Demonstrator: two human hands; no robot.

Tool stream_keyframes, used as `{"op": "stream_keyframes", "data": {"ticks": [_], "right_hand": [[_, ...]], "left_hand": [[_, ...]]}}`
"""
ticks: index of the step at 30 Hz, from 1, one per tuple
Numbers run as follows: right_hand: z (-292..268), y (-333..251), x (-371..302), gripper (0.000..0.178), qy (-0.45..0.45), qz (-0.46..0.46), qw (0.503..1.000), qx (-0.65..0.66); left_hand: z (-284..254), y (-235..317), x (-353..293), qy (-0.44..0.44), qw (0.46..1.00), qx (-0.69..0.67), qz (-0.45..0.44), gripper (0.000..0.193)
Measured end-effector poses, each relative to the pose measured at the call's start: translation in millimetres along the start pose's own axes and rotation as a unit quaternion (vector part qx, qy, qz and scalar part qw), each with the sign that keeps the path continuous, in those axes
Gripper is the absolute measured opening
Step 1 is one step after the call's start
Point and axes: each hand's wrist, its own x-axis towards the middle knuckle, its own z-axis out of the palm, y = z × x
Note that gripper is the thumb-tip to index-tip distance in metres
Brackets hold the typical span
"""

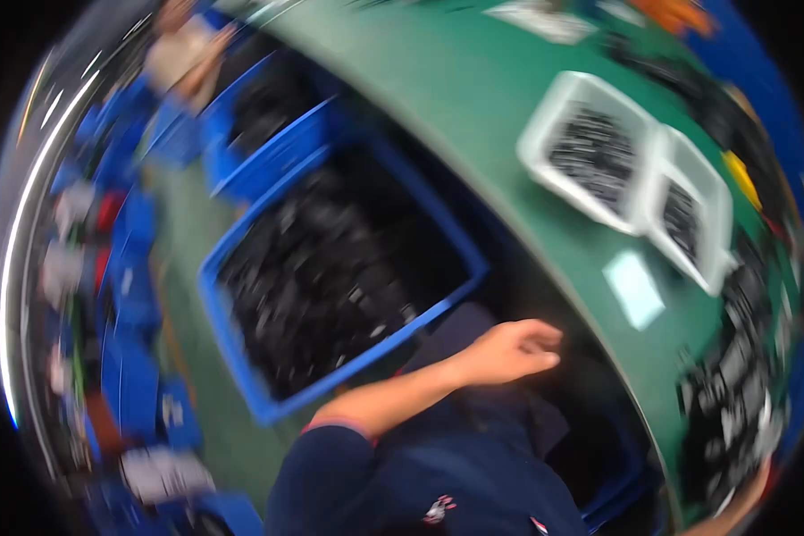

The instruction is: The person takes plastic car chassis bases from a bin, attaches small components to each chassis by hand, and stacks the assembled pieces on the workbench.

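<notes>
My left hand (514,351) hovers in front of my body, between the large blue crate and the green table's edge. Its fingers are loosely curved, with a gap to the thumb and nothing visible between them. To its left, the blue crate (268,409) holds a heap of small black parts (322,259). My right hand (763,472) is at the far lower right, beside a pile of black parts (724,402) on the table (590,313). Blur and the picture's rim obscure its fingers, and a pale patch there cannot be made out.
Two white tubs (545,170) with small dark parts stand on the table, near a pale card (634,288). A second blue crate (277,152) stands behind the large one. Another person (180,58) is at the upper left. Several blue bins (134,277) line the left side.
</notes>
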Motion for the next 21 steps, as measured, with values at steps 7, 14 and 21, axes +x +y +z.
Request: {"op": "stream_keyframes", "data": {"ticks": [7, 14, 21], "right_hand": [[151, -1, 83, 0.031, -0.046, -0.02, 0.972, -0.23], [189, -14, 27, 0.03, 0.139, -0.114, 0.882, -0.436], [224, -21, -15, 0.029, 0.313, -0.207, 0.722, -0.582]], "left_hand": [[-48, -38, -40, 0.212, 0.974, 0.027, -0.07, 0.04], [-118, -121, -76, 0.501, 0.861, 0.03, -0.085, 0.029], [-229, -275, -178, 0.684, 0.658, 0.12, -0.292, 0.039]]}}
